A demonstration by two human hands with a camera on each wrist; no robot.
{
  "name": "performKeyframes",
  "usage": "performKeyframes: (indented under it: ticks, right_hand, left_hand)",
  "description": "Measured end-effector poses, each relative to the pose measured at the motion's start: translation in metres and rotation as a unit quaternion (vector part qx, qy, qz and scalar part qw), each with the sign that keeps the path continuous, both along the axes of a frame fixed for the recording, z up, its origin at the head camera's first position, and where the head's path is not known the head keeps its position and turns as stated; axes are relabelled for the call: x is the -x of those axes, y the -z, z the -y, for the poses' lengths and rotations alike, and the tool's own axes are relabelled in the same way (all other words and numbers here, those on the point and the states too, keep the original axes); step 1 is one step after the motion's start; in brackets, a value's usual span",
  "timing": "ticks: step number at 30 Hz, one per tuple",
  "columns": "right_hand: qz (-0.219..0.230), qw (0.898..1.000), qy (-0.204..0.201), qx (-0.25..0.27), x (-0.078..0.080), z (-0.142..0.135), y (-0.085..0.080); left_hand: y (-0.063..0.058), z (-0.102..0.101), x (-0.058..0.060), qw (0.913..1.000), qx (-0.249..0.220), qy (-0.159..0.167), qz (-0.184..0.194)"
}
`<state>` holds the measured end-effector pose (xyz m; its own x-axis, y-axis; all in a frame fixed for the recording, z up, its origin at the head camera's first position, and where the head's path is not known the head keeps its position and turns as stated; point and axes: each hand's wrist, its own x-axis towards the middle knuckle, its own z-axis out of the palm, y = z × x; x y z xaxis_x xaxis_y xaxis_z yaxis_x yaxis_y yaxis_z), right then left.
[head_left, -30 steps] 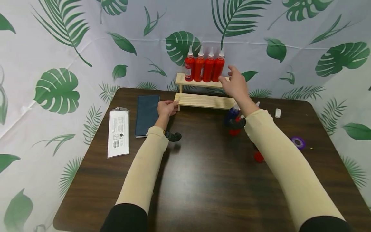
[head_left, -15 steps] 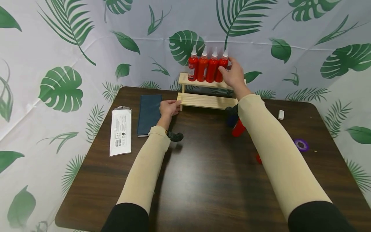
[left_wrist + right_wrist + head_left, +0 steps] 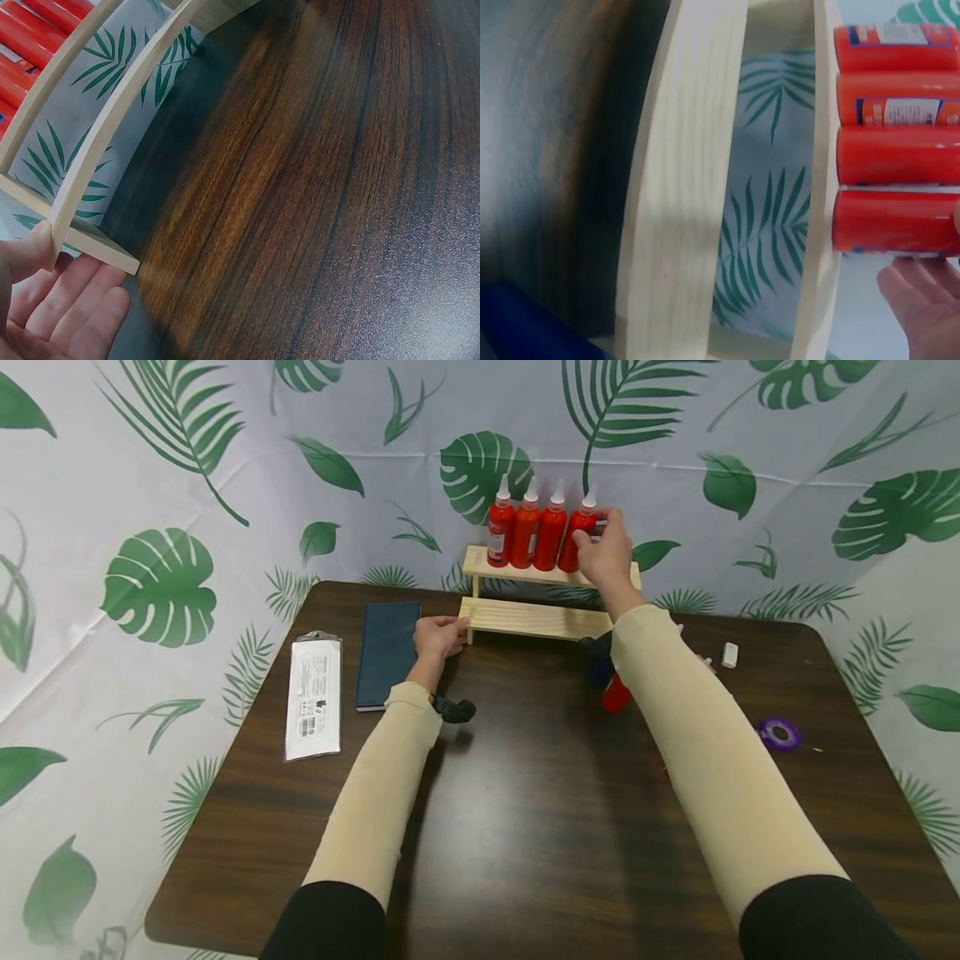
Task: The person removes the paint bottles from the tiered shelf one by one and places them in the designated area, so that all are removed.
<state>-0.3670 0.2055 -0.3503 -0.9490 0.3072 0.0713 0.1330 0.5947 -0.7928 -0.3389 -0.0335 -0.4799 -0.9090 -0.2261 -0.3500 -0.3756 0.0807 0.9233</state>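
Observation:
On the upper shelf of a two-tier wooden rack (image 3: 536, 618) stands a row of several red squeeze bottles (image 3: 525, 537) with white pointed nozzles. My right hand (image 3: 607, 560) grips the rightmost red squeeze bottle (image 3: 572, 545), thumb in front and fingers behind. In the right wrist view this bottle (image 3: 896, 222) still meets the shelf at its base, with a narrow gap to its neighbour. My left hand (image 3: 438, 639) holds the left end of the lower shelf. The left wrist view has the thumb on the shelf edge and the fingers (image 3: 71, 307) by the rack's leg.
Under my right forearm are a blue bottle (image 3: 600, 670) and another red bottle (image 3: 617, 695), both partly hidden. A purple tape roll (image 3: 780, 734) and a small white block (image 3: 730, 655) lie to the right. Leftward are a dark blue notebook (image 3: 387, 652) and a white package (image 3: 313, 697).
My right hand has moved in from the right and taken hold of the rightmost red squeeze bottle. That bottle's top now stands slightly farther from its neighbour. My left hand stays on the rack.

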Motion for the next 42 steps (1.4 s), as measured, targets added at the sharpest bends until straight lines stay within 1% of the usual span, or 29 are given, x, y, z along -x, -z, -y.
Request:
performKeyframes:
  ticks: [5,8,11,13,15,18,21,22,25,28,31,34,38,42]
  right_hand:
    - [-0.020,1.000,0.014,0.012,-0.009,0.002,-0.001]
    - [-0.039,0.998,0.018,0.034,-0.022,0.006,-0.006]
    - [-0.071,0.995,0.020,0.067,-0.042,0.008,-0.011]
    - [-0.098,0.991,0.014,0.092,-0.061,0.007,-0.013]
    - [-0.116,0.987,0.006,0.112,-0.083,0.005,-0.011]
    - [-0.145,0.980,-0.017,0.138,-0.117,0.001,0.000]
    - [-0.153,0.977,-0.023,0.148,-0.150,-0.004,0.018]
    - [-0.154,0.976,-0.021,0.151,-0.161,-0.006,0.024]
    - [-0.135,0.979,-0.002,0.152,-0.191,-0.010,0.041]
    - [-0.129,0.981,0.020,0.147,-0.214,-0.015,0.061]
    - [-0.132,0.982,0.044,0.125,-0.228,-0.020,0.082]
    - [-0.131,0.985,0.071,0.089,-0.236,-0.025,0.100]
    - [-0.125,0.986,0.101,0.052,-0.239,-0.030,0.117]
    - [-0.110,0.986,0.114,0.056,-0.237,-0.034,0.126]
  left_hand:
    - [-0.001,-0.002,-0.001,1.0000,-0.002,0.004,0.002]
    - [-0.001,-0.001,-0.001,1.0000,-0.003,0.004,0.002]
    - [-0.001,0.000,-0.001,1.0000,-0.004,0.004,0.003]
    - [-0.001,0.001,-0.002,1.0000,-0.005,0.006,0.002]
    - [-0.001,0.001,-0.002,1.0000,-0.005,0.006,0.001]
    - [-0.002,0.002,-0.003,1.0000,-0.004,0.007,0.000]
    - [-0.003,0.002,-0.004,1.0000,-0.005,0.006,-0.001]
    - [-0.003,0.001,-0.004,1.0000,-0.005,0.006,-0.001]
    - [-0.003,0.000,-0.004,1.0000,-0.002,0.002,-0.001]
    - [-0.001,-0.001,-0.002,1.0000,0.002,-0.001,0.005]
    - [0.000,-0.001,0.001,1.0000,0.002,-0.002,0.006]
    - [-0.001,-0.001,0.002,1.0000,0.002,-0.003,0.000]
    - [-0.003,0.000,0.003,1.0000,0.001,0.002,0.001]
    - [-0.004,-0.001,0.004,0.9999,-0.001,0.008,0.005]
